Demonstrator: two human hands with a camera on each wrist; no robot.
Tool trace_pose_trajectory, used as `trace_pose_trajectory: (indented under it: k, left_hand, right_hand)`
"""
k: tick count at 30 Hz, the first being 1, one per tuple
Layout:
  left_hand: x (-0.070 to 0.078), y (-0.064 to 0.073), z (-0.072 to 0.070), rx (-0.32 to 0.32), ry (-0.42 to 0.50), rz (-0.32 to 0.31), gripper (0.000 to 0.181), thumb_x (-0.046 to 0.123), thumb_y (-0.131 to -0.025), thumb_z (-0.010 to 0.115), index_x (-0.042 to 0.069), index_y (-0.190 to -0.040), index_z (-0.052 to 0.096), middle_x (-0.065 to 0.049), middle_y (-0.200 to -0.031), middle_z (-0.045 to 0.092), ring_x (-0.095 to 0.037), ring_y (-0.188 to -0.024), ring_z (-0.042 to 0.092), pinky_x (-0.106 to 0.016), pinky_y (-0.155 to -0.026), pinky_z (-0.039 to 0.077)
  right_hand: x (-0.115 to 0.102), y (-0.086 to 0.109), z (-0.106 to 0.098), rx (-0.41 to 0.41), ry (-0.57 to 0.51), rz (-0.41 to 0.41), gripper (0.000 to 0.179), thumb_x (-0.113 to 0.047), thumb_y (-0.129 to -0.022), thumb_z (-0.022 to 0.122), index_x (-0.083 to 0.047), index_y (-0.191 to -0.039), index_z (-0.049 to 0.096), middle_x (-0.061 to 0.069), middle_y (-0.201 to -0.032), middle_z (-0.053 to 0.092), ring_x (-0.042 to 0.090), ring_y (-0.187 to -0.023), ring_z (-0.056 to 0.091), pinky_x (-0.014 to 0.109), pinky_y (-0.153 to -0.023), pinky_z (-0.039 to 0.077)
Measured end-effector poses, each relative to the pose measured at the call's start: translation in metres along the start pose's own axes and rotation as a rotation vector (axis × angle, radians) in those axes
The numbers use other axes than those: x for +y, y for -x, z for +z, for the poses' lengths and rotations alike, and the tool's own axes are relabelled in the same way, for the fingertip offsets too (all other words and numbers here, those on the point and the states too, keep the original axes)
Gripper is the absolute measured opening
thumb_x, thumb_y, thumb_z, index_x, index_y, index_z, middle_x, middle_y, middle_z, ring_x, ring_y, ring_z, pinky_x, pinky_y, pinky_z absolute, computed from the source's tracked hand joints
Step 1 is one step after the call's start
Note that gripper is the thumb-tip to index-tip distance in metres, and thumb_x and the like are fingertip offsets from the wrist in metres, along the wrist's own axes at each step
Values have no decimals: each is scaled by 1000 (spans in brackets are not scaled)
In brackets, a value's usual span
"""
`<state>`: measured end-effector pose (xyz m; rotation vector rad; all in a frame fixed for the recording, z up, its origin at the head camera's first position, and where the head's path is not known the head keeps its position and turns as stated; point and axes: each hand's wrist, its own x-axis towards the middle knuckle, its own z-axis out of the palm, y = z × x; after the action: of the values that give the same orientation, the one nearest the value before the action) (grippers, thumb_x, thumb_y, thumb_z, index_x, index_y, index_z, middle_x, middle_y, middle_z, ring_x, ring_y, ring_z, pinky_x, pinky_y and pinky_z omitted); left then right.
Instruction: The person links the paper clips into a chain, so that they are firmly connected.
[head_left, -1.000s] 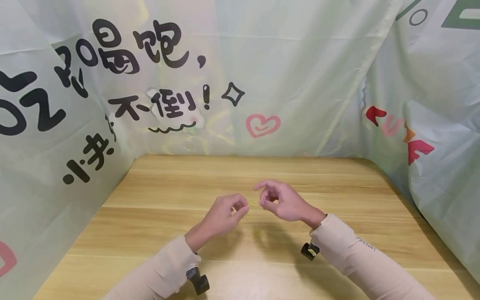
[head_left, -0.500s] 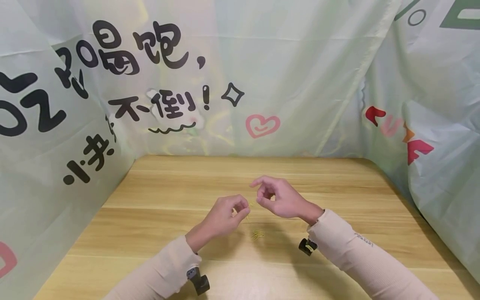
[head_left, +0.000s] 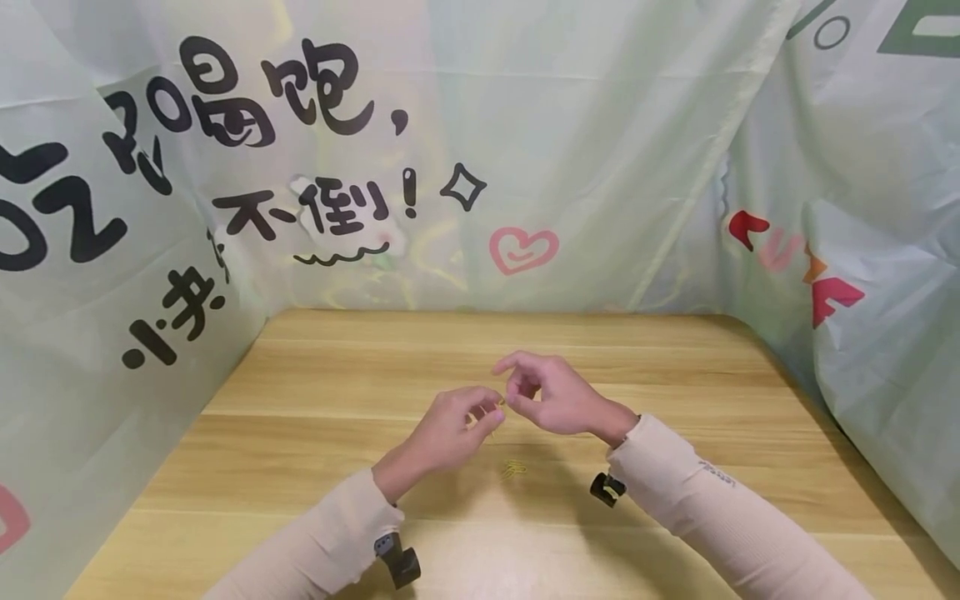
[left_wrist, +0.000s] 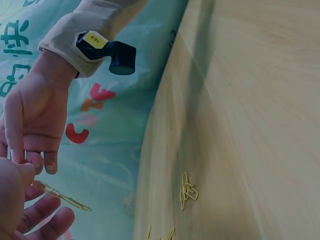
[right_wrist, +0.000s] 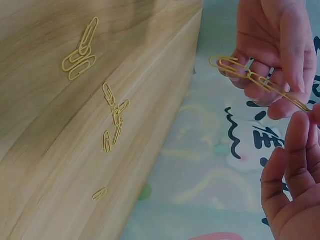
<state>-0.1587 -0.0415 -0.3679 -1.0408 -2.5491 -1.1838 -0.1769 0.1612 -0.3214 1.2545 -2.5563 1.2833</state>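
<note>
My left hand and right hand meet in the air above the middle of the table. Between them stretches a short chain of yellow paper clips, linked end to end. The left hand pinches the chain between thumb and fingers, and its loose end hangs past the fingers, as the left wrist view shows with the paper clip chain. At the chain's other end, the thumb and index fingertip of the right hand pinch the last clip, mostly covered by the fingers. The right index finger in the head view extends forward.
Below the hands, a small pile of yellow paper clips lies on the wooden table. The right wrist view shows more loose clips and a single clip. Printed cloth encloses the table's back and sides.
My right hand has moved slightly left, closing the gap to the left hand. The left fingers have shifted a little, and the clips between the hands are less visible in the head view.
</note>
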Motion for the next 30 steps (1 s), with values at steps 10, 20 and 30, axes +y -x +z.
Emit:
trace_pose_trajectory:
  k: [10, 20, 30]
  left_hand:
    - [-1, -2, 1, -8, 49, 10, 18, 18, -100, 53, 7, -95, 66, 1, -86, 67, -16, -83, 64, -29, -70, 52]
    - [-3, 1, -1, 8, 48, 14, 15, 13, -98, 54, 6, -90, 65, -1, -85, 66, -15, -81, 64, -27, -69, 53]
    - [-6, 3, -2, 40, 29, 53, 19, 16, -98, 53, 9, -87, 66, 1, -83, 66, -13, -79, 63, -27, -68, 52]
  right_hand:
    - [-2, -5, 0, -11, -8, -13, 30, 5, -87, 59, 3, -117, 57, 1, -79, 64, 9, -64, 60, 29, -65, 54]
    - [13, -7, 3, 56, -21, 64, 24, 0, -92, 57, 2, -116, 59, -1, -80, 63, 13, -63, 58, 29, -60, 51]
    - [51, -9, 4, 99, 107, 286, 20, -8, -94, 59, -1, -112, 63, 3, -88, 64, 14, -75, 61, 31, -65, 52]
